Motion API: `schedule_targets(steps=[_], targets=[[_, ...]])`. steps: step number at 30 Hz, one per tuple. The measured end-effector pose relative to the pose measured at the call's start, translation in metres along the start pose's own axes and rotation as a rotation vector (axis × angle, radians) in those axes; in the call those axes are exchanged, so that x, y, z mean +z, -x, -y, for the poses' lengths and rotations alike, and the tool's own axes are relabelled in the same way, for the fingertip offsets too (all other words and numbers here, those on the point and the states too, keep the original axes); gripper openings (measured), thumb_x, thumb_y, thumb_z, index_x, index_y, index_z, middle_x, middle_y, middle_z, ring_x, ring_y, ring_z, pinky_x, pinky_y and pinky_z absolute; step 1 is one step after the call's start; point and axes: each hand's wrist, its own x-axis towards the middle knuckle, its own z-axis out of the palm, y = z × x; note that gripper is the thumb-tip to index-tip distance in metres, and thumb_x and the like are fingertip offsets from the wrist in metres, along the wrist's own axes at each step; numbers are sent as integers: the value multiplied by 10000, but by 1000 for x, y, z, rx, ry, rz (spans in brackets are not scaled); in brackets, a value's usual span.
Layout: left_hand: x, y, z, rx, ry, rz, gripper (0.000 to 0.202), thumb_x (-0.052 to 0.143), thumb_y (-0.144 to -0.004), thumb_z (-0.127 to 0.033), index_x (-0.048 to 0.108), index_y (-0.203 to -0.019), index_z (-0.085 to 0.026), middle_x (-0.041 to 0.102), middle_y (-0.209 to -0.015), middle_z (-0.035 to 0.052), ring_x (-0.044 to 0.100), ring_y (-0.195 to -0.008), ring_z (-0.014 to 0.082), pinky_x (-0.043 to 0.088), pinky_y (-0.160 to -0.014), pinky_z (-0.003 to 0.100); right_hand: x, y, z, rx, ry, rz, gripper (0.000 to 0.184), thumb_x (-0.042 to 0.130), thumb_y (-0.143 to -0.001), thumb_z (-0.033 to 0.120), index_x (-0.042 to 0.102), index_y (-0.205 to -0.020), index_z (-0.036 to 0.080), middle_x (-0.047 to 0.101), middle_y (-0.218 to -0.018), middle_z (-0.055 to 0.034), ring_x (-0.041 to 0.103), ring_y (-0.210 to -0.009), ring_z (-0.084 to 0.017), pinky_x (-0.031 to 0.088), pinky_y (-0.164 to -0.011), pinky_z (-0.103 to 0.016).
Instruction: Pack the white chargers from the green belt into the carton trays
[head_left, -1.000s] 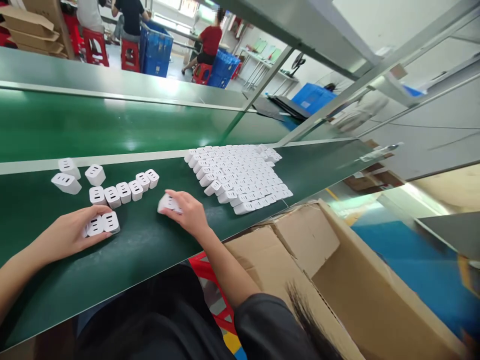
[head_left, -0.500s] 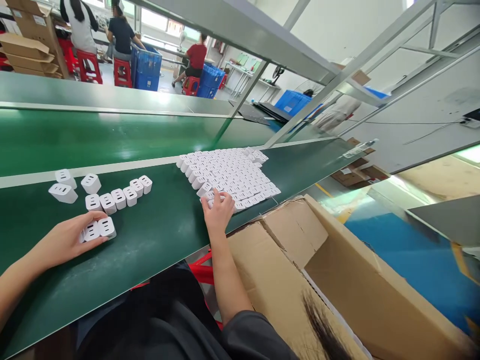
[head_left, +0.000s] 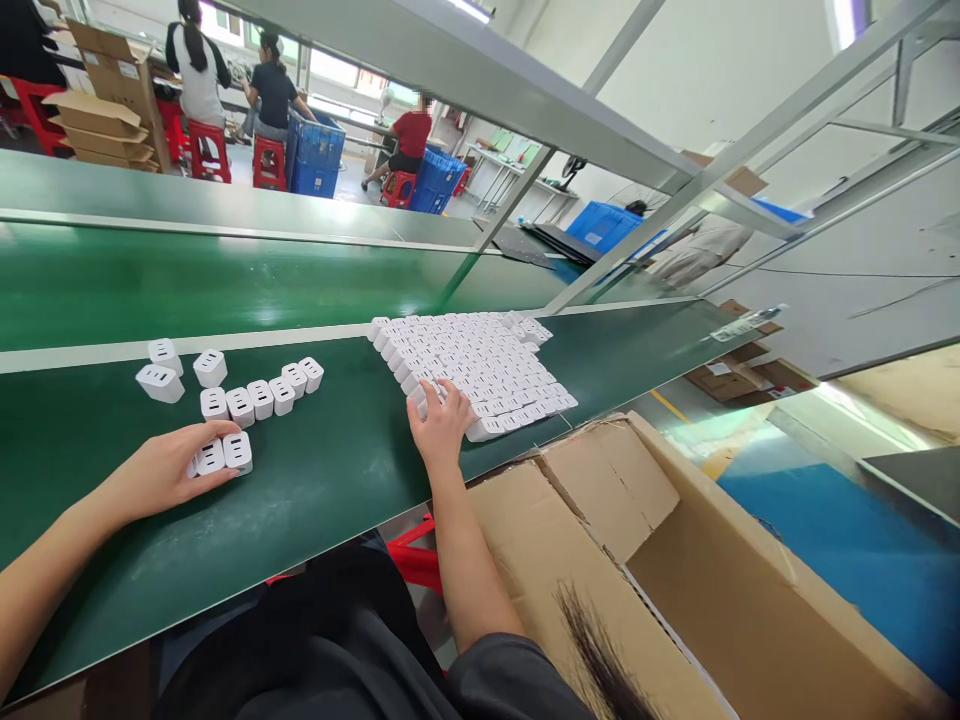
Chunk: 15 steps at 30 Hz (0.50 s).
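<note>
On the green bench (head_left: 315, 490) lies a big tight block of white charger plugs (head_left: 480, 360). My right hand (head_left: 441, 425) rests on the block's near left corner, fingers curled over the plugs there. My left hand (head_left: 169, 465) cups a pair of white plugs (head_left: 223, 455) lying side by side on the bench. Just beyond them is a short row of several plugs (head_left: 262, 395), with three loose plugs (head_left: 180, 370) further left.
An open cardboard box (head_left: 675, 570) stands at my right, below the bench edge. A green conveyor belt (head_left: 225, 280) runs behind the bench, with a metal shelf frame (head_left: 525, 90) overhead. Other people sit on red stools (head_left: 206, 150) far back beside blue crates (head_left: 315, 160).
My right hand has moved from a plug on the middle of the bench rightward to the near corner of the big block. My left hand has stayed on its pair of plugs.
</note>
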Motion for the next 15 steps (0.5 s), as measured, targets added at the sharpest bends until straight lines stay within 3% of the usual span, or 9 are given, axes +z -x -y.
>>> schedule_targets(steps=[4, 9, 12, 15], targets=[[0, -1, -1, 8, -20, -12, 565, 491, -842, -654, 560, -1248, -268, 661, -1242, 51, 660, -1043, 279, 505, -847, 343, 9, -5, -1, 13, 22, 60, 336, 436, -958, 261, 640, -1222, 219, 524, -1270, -142, 441, -1121, -326, 385, -864, -473], [-1, 1, -4, 25, -50, -14, 544, 484, -859, -623, 553, -1263, -265, 659, -1248, 38, 657, -1055, 253, 498, -844, 309, 2, -9, 1, -10, 6, 72, 351, 466, -951, 318, 638, -1230, 192, 539, -1246, -160, 464, -1088, -340, 404, -841, -491], [-5, 4, -7, 49, -89, -11, 540, 482, -868, -612, 539, -1281, -269, 651, -1256, 39, 648, -1076, 242, 491, -849, 305, -9, -12, 15, -28, -63, -7, 355, 472, -955, 369, 648, -1205, 189, 549, -1225, -162, 473, -1082, -348, 409, -841, -507], [-9, 6, -13, 64, -135, -9, 598, 507, -852, -634, 510, -1325, -268, 640, -1276, 46, 639, -1099, 240, 489, -862, 311, -18, -19, 44, -148, -233, -4, 348, 463, -966, 378, 637, -1213, 207, 562, -1215, -142, 492, -1097, -327, 417, -890, -503]])
